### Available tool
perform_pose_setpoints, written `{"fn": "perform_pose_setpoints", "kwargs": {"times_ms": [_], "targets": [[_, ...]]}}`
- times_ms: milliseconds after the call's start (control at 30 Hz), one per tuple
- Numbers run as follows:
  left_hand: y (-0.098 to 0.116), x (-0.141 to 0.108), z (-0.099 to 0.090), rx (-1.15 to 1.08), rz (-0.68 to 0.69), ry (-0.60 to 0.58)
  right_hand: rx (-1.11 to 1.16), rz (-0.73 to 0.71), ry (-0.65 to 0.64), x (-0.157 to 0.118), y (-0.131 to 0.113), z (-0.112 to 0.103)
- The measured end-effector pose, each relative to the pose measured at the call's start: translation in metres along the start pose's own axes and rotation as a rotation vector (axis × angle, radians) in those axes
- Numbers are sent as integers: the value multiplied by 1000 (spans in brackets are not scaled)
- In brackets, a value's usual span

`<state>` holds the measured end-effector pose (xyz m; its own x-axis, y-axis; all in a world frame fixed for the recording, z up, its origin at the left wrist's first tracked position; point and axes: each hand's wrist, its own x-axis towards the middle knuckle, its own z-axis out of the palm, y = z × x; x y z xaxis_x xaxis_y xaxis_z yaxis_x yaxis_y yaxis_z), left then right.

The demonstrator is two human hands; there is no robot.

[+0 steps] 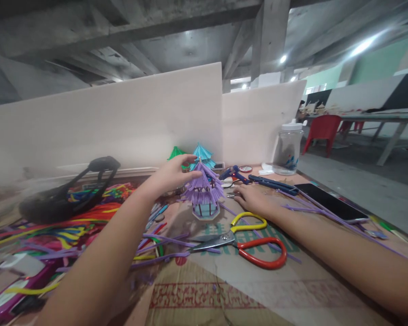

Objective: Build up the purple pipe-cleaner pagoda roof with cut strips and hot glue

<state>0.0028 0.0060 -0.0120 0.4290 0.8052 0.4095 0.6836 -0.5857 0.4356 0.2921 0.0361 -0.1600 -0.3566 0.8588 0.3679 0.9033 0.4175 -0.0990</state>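
Note:
A small purple pavilion model [204, 192] with a two-tiered roof stands upright on the table. My left hand [175, 174] reaches over its top from the left, thumb and fingers apart around the roof tip. My right hand [251, 198] rests low on the table to the right of the model, its fingers bent near a small metal tool; what they hold, if anything, is hidden. Scissors [229, 237] with one yellow and one red handle lie in front of the model, across loose purple strips [170, 257].
Behind stand a green model [177, 152] and a blue model [200, 151]. A glue gun [236, 174], a blue cutter [274, 184], a phone [329, 201] and a clear bottle [288, 149] are on the right. Colourful strips [78, 222] and a black strapped object [51, 199] lie left.

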Motion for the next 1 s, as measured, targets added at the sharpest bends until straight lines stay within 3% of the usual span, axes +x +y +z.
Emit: {"fn": "perform_pose_setpoints", "kwargs": {"times_ms": [100,300,600,1000], "targets": [[4,11,13,32,35,-66,-8,-9,4,-1,0,-1],[-10,15,23,-135,23,-1,-5,-17,18,-1,0,0],[-20,12,19,-280,-44,170,-16,2,11,-1,0,1],[-25,7,10,-356,18,89,-71,-10,-19,0,2,-1]]}}
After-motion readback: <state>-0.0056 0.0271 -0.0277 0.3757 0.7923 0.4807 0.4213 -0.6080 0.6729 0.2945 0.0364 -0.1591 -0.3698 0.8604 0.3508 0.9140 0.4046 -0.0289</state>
